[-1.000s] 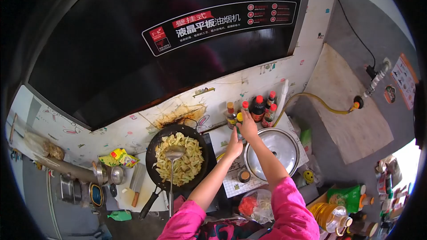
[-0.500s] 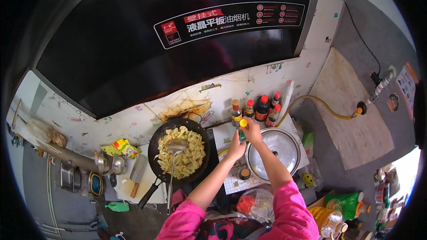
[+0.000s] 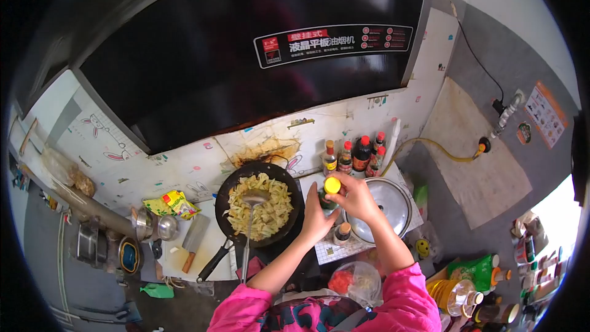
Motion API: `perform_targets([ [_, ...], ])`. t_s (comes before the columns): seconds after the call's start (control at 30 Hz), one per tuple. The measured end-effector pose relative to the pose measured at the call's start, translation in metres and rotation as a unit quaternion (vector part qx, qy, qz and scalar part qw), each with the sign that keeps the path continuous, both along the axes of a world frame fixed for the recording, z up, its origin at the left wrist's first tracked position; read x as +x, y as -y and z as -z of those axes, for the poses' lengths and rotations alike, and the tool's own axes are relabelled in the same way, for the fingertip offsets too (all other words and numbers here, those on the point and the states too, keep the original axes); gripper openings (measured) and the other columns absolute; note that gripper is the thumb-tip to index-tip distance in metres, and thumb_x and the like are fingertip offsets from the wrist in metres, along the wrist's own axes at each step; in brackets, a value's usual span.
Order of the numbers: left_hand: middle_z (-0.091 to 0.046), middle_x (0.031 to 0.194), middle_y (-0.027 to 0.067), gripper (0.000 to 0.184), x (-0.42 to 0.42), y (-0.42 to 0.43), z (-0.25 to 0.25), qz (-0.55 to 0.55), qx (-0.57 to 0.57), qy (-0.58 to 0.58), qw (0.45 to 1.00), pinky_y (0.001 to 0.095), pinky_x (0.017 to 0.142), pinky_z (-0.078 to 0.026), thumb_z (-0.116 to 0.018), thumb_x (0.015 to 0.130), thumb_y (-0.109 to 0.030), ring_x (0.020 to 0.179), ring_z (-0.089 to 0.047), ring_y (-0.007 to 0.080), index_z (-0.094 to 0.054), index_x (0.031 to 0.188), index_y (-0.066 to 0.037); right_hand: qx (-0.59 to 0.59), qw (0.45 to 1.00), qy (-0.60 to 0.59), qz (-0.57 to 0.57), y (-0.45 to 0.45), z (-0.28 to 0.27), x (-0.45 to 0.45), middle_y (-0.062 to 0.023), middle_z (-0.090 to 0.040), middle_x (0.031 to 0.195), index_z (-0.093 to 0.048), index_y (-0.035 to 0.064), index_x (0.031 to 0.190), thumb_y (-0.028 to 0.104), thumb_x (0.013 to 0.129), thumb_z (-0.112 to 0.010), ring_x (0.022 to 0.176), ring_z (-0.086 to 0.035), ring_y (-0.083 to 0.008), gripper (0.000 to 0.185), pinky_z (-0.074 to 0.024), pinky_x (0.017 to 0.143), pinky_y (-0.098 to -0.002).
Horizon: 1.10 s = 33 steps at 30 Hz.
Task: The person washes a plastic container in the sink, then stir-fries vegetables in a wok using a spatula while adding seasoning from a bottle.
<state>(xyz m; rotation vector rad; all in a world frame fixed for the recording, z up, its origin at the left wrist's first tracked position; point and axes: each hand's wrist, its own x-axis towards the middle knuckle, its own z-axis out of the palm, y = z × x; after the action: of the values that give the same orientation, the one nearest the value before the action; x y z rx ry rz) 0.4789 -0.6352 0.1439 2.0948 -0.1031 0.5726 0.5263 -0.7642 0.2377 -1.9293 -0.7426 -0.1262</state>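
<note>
My left hand [image 3: 316,216] is wrapped around a small green bottle [image 3: 327,202] with a yellow cap [image 3: 332,185]. My right hand [image 3: 358,198] has its fingers closed on the cap at the top. Both hands are above the counter, between the wok [image 3: 297,218] and a lidded metal pot [image 3: 393,209]. The wok holds chopped, pale yellow-green vegetables [image 3: 261,212]. A metal ladle [image 3: 255,197] rests in the vegetables, its handle hanging over the near rim. My fingers hide most of the bottle.
Several sauce bottles [image 3: 361,155] stand against the wall. A small jar [image 3: 342,232] is below my hands. To the left, a cleaver [image 3: 194,241] lies on a white board [image 3: 216,233]. Yellow packets [image 3: 172,204] lie behind it. An oil jug [image 3: 455,297] is at the lower right.
My hands have brought the bottle nearer to me and a little left, closer to the wok. The camera view has shifted. My hands stay on the bottle and cap.
</note>
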Motion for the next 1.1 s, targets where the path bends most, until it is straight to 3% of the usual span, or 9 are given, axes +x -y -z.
perform_targets([
  [0.23,-0.055,0.109,0.0221,0.078,-0.064,-0.035,-0.028,0.001,0.010,0.056,0.998,0.0398,0.084,-0.047,-0.082,0.061,-0.023,0.100,-0.056,0.0362,-0.040,0.121,0.005,0.048,0.993,-0.029,-0.106,-0.021,-0.035,-0.059,-0.0085,-0.055,0.069,-0.057,0.0006,0.110,0.009,0.069,-0.075,0.056,-0.046,-0.0133,0.046,-0.0438,0.056,-0.0262],
  [0.37,-0.055,0.103,0.0194,0.069,-0.102,-0.049,-0.029,0.010,-0.023,0.057,0.998,0.0394,0.081,-0.047,-0.080,0.062,-0.019,0.096,-0.057,0.0341,-0.042,0.116,0.002,-0.016,0.989,-0.073,-0.126,-0.033,-0.049,-0.090,-0.0105,-0.064,0.089,-0.057,0.0004,0.107,0.010,0.072,-0.074,0.077,-0.062,-0.0149,0.040,-0.0496,0.069,-0.0286],
  [0.4,-0.055,0.105,0.0186,0.070,-0.111,-0.052,-0.027,0.012,-0.024,0.051,0.998,0.0388,0.083,-0.046,-0.080,0.062,-0.016,0.097,-0.057,0.0326,-0.041,0.117,0.001,-0.036,0.988,-0.065,-0.135,-0.036,-0.048,-0.094,-0.0124,-0.064,0.094,-0.057,0.0013,0.110,0.013,0.071,-0.075,0.078,-0.063,-0.0214,0.044,-0.0503,0.070,-0.0314],
  [0.53,-0.054,0.101,0.0205,0.069,-0.140,-0.056,-0.018,-0.006,-0.021,0.049,0.999,0.0394,0.081,-0.046,-0.079,0.062,-0.017,0.094,-0.056,0.0354,-0.042,0.116,0.004,-0.067,0.982,0.123,-0.129,-0.045,-0.048,-0.112,-0.0113,-0.059,0.089,-0.059,0.0043,0.109,0.027,0.070,-0.074,0.073,-0.061,-0.0292,0.047,-0.0502,0.068,-0.0345],
  [0.63,-0.053,0.101,0.0230,0.068,-0.152,-0.058,-0.014,-0.007,-0.026,0.034,0.999,0.0410,0.081,-0.046,-0.078,0.063,-0.019,0.094,-0.055,0.0384,-0.043,0.115,0.007,-0.217,0.961,0.156,-0.074,-0.049,-0.058,-0.132,-0.0104,-0.057,0.082,-0.059,0.0049,0.106,0.030,0.073,-0.071,0.071,-0.060,-0.0296,0.043,-0.0490,0.064,-0.0355],
  [0.67,-0.053,0.101,0.0232,0.067,-0.155,-0.060,-0.015,-0.006,-0.023,0.025,0.999,0.0413,0.081,-0.046,-0.078,0.063,-0.019,0.094,-0.055,0.0386,-0.044,0.115,0.007,-0.223,0.942,0.244,-0.055,-0.053,-0.052,-0.132,-0.0082,-0.055,0.078,-0.058,0.0057,0.100,0.036,0.076,-0.066,0.067,-0.062,-0.0255,0.040,-0.0495,0.055,-0.0348],
  [0.87,-0.054,0.102,0.0220,0.069,-0.165,-0.069,-0.025,0.002,0.000,0.019,1.000,0.0409,0.082,-0.045,-0.079,0.061,-0.020,0.094,-0.055,0.0379,-0.045,0.116,0.005,-0.249,0.924,0.288,-0.035,-0.060,-0.041,-0.137,-0.0117,-0.057,0.072,-0.056,0.0021,0.096,0.022,0.081,-0.062,0.059,-0.061,-0.0271,0.026,-0.0488,0.052,-0.0367],
  [1.0,-0.054,0.102,0.0209,0.070,-0.168,-0.072,-0.021,0.030,-0.001,0.024,0.999,0.0408,0.082,-0.045,-0.080,0.060,-0.019,0.094,-0.055,0.0378,-0.044,0.116,0.003,-0.231,0.958,0.171,-0.013,-0.054,-0.042,-0.138,-0.0165,-0.051,0.056,-0.056,0.0009,0.097,0.010,0.086,-0.052,0.050,-0.057,-0.0312,0.015,-0.0487,0.052,-0.0386],
  [1.1,-0.054,0.101,0.0182,0.066,-0.168,-0.073,-0.022,0.049,-0.040,0.028,0.998,0.0386,0.082,-0.046,-0.079,0.062,-0.016,0.093,-0.056,0.0336,-0.044,0.115,0.002,-0.099,0.991,-0.068,-0.060,-0.054,-0.044,-0.137,-0.0076,-0.052,0.056,-0.056,0.0006,0.101,0.011,0.093,-0.043,0.048,-0.054,-0.0176,0.018,-0.0450,0.048,-0.0306],
])
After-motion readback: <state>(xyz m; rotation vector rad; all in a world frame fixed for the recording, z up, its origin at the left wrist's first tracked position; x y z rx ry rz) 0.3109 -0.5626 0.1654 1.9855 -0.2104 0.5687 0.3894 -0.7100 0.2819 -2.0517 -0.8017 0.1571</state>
